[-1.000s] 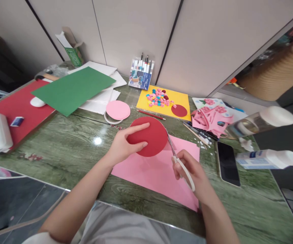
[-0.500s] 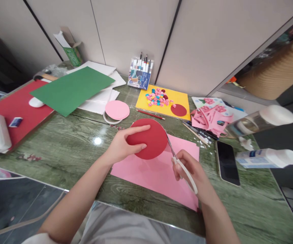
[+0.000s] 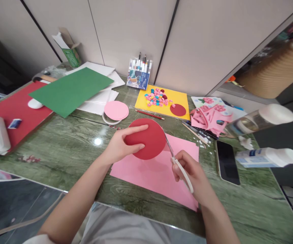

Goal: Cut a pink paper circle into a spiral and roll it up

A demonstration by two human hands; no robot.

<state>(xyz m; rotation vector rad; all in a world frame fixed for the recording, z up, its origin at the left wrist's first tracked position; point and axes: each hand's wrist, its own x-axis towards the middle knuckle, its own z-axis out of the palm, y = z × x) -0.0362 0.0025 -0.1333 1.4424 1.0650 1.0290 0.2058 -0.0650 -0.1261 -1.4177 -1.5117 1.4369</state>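
My left hand [image 3: 122, 144] grips a large red paper circle [image 3: 151, 140] by its left side, with thumb and a finger lying over the top face. In my right hand [image 3: 187, 171] is a pair of scissors [image 3: 183, 173] with white handles. Their blades touch the right edge of the red circle and look nearly closed. Beneath the circle and the scissors lie sheets of pink paper [image 3: 156, 179] on the green table [image 3: 72, 152].
Behind are pink paper circles [image 3: 116, 110], a red pencil [image 3: 150, 114] and a yellow sheet [image 3: 141, 98] bearing small coloured balls and a dark red circle [image 3: 178, 109]. To the right lie pink scraps [image 3: 211, 119], a phone [image 3: 227, 162] and a white bottle [image 3: 268, 157]. Green paper [image 3: 72, 89] lies left.
The scissors have shifted slightly left along the circle's right edge, and their handles look closer together. The left hand keeps its grip on the red circle. The view has moved a little.
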